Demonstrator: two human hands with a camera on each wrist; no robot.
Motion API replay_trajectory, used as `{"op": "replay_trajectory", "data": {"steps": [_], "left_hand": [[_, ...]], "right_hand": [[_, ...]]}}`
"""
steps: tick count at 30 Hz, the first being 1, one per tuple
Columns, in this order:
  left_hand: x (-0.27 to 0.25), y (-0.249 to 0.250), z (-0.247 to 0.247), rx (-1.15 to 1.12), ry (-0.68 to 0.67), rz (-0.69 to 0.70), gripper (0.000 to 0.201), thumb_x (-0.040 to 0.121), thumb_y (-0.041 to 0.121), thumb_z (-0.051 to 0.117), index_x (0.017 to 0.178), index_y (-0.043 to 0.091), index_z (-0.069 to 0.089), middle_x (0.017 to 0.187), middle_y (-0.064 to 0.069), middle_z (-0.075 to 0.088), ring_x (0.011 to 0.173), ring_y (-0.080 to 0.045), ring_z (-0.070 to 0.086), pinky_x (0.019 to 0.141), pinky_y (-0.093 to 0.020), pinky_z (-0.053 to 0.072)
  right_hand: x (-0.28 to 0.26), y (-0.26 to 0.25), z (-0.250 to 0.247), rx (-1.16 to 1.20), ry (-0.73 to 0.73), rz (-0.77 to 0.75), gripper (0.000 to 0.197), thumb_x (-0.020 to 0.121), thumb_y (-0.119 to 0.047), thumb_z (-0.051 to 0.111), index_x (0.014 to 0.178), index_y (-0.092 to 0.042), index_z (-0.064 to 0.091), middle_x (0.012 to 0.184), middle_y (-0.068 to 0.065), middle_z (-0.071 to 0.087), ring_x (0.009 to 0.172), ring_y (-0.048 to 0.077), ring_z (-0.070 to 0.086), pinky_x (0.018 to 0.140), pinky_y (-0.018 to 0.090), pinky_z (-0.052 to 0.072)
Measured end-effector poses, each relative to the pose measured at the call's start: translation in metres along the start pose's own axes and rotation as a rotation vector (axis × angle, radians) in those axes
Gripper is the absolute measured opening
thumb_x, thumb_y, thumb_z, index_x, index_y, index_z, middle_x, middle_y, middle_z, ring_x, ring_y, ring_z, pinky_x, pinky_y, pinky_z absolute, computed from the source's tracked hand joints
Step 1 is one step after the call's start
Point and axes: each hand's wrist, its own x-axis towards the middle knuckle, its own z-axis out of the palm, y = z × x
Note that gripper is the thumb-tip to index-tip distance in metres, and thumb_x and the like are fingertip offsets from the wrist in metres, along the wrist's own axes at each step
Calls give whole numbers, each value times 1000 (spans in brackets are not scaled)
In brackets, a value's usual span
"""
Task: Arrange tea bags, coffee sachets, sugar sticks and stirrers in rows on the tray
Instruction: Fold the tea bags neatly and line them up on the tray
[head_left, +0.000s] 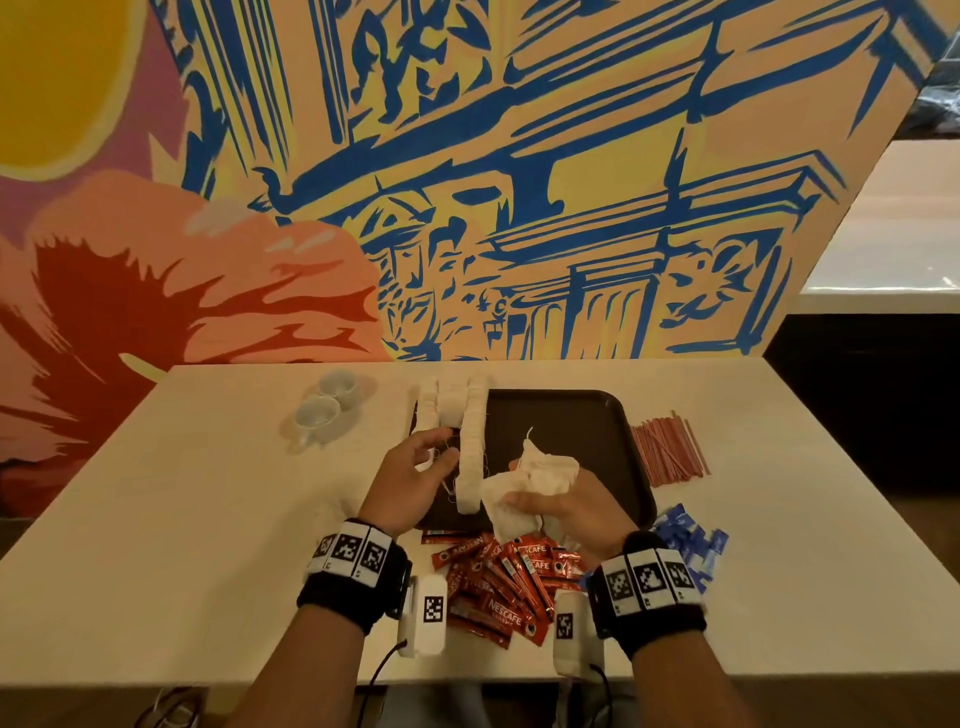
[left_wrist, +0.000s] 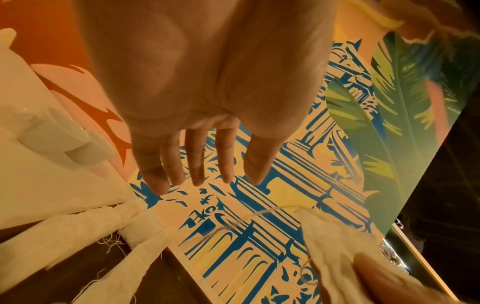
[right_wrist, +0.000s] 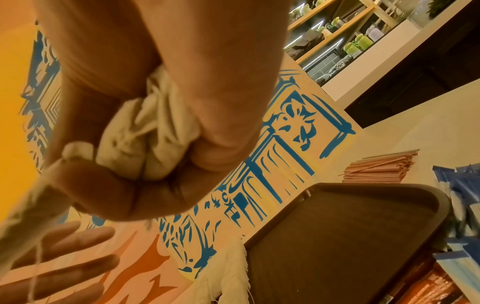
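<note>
A dark brown tray (head_left: 576, 431) (right_wrist: 350, 236) lies on the pale table. White tea bags (head_left: 474, 441) (left_wrist: 78, 222) stand in rows along its left part. My right hand (head_left: 566, 499) (right_wrist: 161, 144) grips a bunch of loose tea bags (head_left: 540, 480) (right_wrist: 145, 142) over the tray's front edge. My left hand (head_left: 415, 473) (left_wrist: 197, 160) hovers open beside the tea bag rows, its fingers spread, holding nothing. Red coffee sachets (head_left: 504, 582) lie piled in front of the tray. Blue sugar sticks (head_left: 691, 540) (right_wrist: 462, 205) lie at its front right. Pink stirrers (head_left: 667, 449) (right_wrist: 381, 166) lie to its right.
Two white cups (head_left: 327, 402) stand on the table left of the tray. A painted wall panel (head_left: 467, 182) rises right behind the table's far edge. A white counter (head_left: 893, 249) stands at the far right.
</note>
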Motion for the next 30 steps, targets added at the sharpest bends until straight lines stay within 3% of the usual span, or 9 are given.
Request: {"op": "replay_trajectory", "data": {"steps": [2, 6, 8, 10, 14, 17, 21, 27, 30], "left_hand": [[-5, 4, -1, -26, -63, 1, 31, 95, 29, 68, 125, 25, 67, 119, 10, 68, 112, -5, 62, 103, -28, 46], [-15, 14, -1, -80, -385, 11, 32, 89, 22, 75, 121, 21, 70, 110, 0, 75, 107, -10, 69, 96, -24, 53], [-15, 16, 0, -25, -493, 21, 34, 86, 20, 78, 120, 18, 70, 110, -1, 75, 107, -12, 70, 95, -26, 54], [-12, 18, 0, 15, -542, 28, 31, 86, 15, 78, 116, 12, 71, 109, -6, 76, 105, -20, 71, 94, -31, 57], [-2, 20, -4, 59, -518, 42, 21, 87, 15, 77, 106, 7, 73, 99, -11, 76, 93, -21, 73, 87, -35, 58], [7, 21, -9, 75, -498, 50, 17, 88, 23, 76, 100, 11, 75, 96, -15, 75, 87, -20, 72, 82, -32, 57], [28, 20, -21, 65, -428, 36, 17, 91, 22, 73, 103, 10, 74, 97, -11, 77, 89, -21, 72, 85, -33, 58], [98, 11, -45, 109, -258, 9, 16, 93, 14, 71, 104, 3, 69, 92, -9, 75, 82, -17, 69, 84, -38, 58], [140, 3, -50, 226, -196, 11, 14, 93, 14, 71, 104, 6, 66, 89, -6, 70, 79, -18, 65, 81, -37, 54]], "right_hand": [[1, 0, 2, -2, -20, -9, 35, 80, -14, 82, 113, -15, 70, 103, 0, 77, 100, 15, 72, 82, 26, 56], [0, 0, 7, 15, -56, -21, 38, 80, -19, 80, 116, -11, 70, 110, 7, 76, 106, 22, 72, 90, 33, 57], [-1, -2, 8, 21, -49, -18, 31, 86, -13, 75, 116, -9, 70, 108, 8, 76, 102, 22, 73, 84, 28, 58], [-1, -1, 8, 11, -44, -11, 30, 86, -14, 76, 115, -9, 70, 107, 8, 77, 101, 23, 73, 86, 33, 59], [2, 3, 4, -20, -43, 15, 40, 85, -24, 78, 121, -10, 69, 113, 8, 75, 106, 26, 72, 97, 44, 56], [4, 6, -1, -51, -30, 32, 36, 85, -29, 78, 114, -9, 70, 103, 11, 76, 95, 30, 73, 88, 44, 58], [11, 8, -7, 126, 111, 132, 21, 91, -17, 72, 110, -7, 69, 90, 11, 72, 73, 18, 65, 58, 28, 53], [25, 17, -17, 214, 191, 262, 21, 96, -20, 66, 115, -12, 68, 98, 12, 76, 82, 21, 66, 64, 32, 52], [33, 21, -19, 226, 208, 282, 22, 97, -20, 65, 117, -10, 67, 98, 11, 75, 79, 20, 66, 60, 30, 52]]}}
